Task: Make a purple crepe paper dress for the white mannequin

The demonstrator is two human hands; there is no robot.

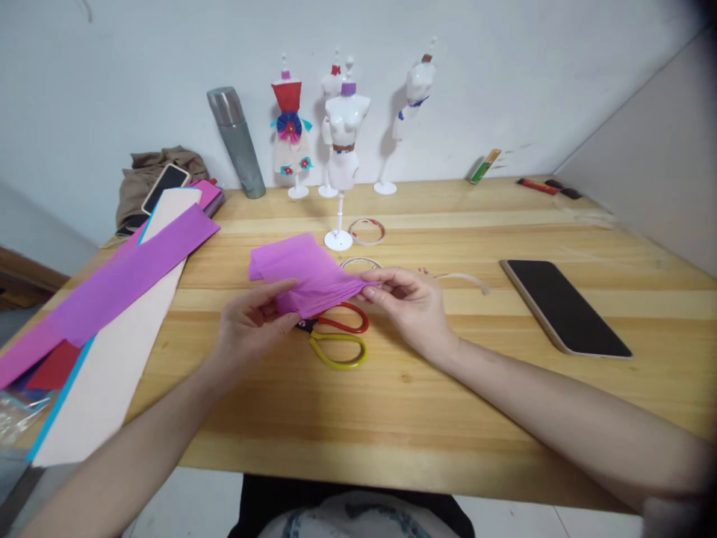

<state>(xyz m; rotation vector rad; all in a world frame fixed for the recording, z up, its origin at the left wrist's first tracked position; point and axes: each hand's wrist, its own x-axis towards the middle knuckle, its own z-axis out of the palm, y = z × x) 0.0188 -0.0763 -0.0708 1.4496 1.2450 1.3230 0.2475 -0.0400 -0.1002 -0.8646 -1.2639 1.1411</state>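
The person held a piece of purple paper [302, 263] between both hands above the desk [448, 418], on the near side of a white dress form [346, 123]. The left hand [252, 320] had its thumb and fingers closed on the paper's near edge, while the right hand [411, 305] pinched the bunched end between thumb and fingertips. Creases ran toward that pinch, and the far left part hung loose and broad.

Judging by those creases, the step in hand was gathering the paper. It called for a steady right pinch, close to the bunched tip, so that finished folds did not slip open. The left fingers were best used to feed in small, even folds, with only light tension: the sheet looked thin and would probably tear or stay wrinkled if tugged.

The scissors [336, 336] lay on the desk just below, their blades hidden by the paper and left hand; whether paper and blades touched could not be told. Lifting the work slightly or sliding the scissors aside would lessen the chance of a snag. A ring of tape [367, 243] lay beside the form's base.
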